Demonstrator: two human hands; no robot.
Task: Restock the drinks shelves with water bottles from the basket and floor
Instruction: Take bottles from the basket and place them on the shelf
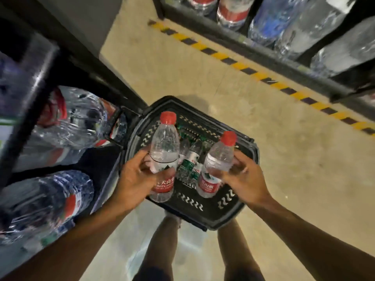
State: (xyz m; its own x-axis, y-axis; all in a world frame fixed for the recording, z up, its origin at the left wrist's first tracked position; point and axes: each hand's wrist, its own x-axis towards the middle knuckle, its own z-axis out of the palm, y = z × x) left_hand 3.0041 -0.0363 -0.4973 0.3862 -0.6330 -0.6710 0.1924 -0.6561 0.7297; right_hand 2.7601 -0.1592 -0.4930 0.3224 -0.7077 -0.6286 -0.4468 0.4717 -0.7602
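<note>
hands (pixel 134 179) gripping two bottles (pixel 164 157), basket (pixel 229 218) below

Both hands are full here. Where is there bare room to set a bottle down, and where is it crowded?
Bare floor lies open between the basket and the striped tape. The shelves on the left and upper right are packed with large bottles. The basket holds green-labelled bottles in its middle; the left hand and right hand hold bottles above it.

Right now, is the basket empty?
No. Bottles lie inside the basket, seen between the two held by the left hand and right hand.
</note>
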